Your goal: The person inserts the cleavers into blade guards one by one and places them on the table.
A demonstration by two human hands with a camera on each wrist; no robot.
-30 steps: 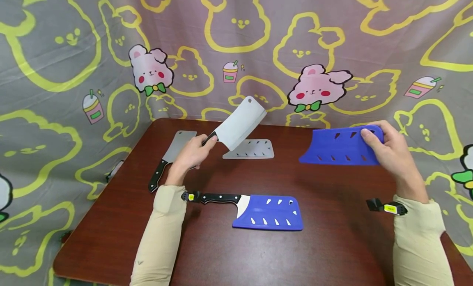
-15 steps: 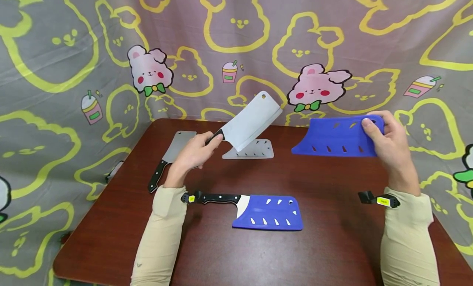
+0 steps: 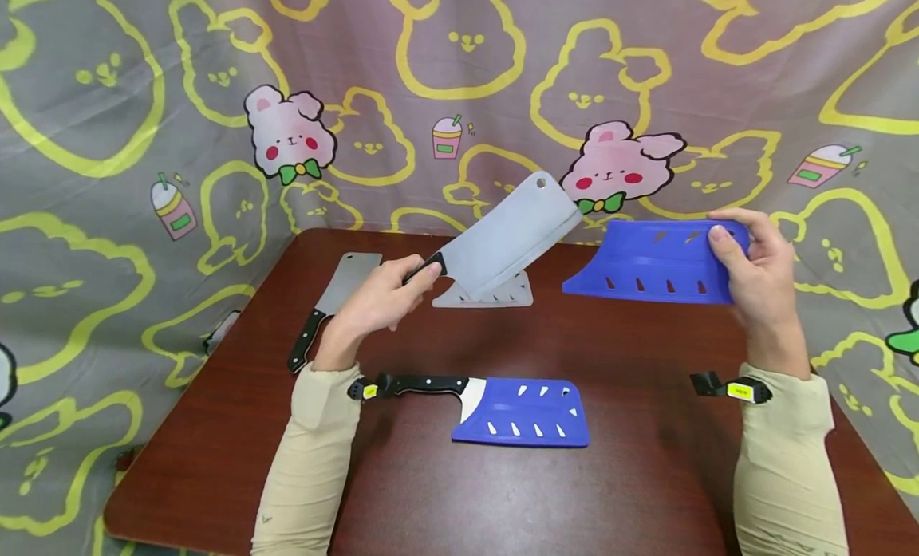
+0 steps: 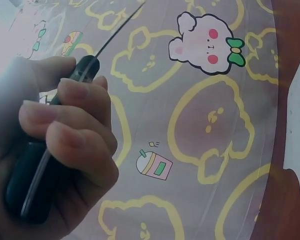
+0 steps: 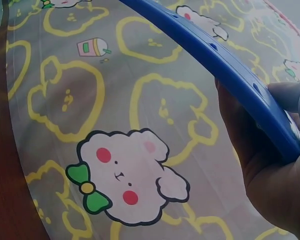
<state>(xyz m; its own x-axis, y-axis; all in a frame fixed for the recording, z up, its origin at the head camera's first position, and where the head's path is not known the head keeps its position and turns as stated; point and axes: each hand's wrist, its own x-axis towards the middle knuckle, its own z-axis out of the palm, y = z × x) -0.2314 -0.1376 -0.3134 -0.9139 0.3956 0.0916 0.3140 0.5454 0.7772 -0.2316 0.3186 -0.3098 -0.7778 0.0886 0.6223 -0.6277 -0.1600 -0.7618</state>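
Note:
My left hand [image 3: 380, 297] grips the black handle of a cleaver [image 3: 513, 233], its bare blade raised above the table and slanting up to the right. In the left wrist view the fingers curl round that handle [image 4: 32, 180]. My right hand [image 3: 764, 281] pinches one end of a blue blade cover [image 3: 646, 261], thumb in front and fingers behind. Its other end points left toward the cleaver's blade, with a gap between them. The right wrist view has the blue cover edge-on between thumb and fingers.
On the brown table [image 3: 502, 500] a second cleaver [image 3: 427, 386] lies in another blue cover [image 3: 531, 412] near the middle. A bare cleaver [image 3: 350, 281] lies at the left, partly behind my left hand. A white blade cover [image 3: 513, 293] lies at the back, partly hidden by the raised blade. Patterned cloth surrounds the table.
The held cleaver has moved right and slightly up. The held blue cover has moved up and a little left, so the two are closer. Things on the table have stayed put.

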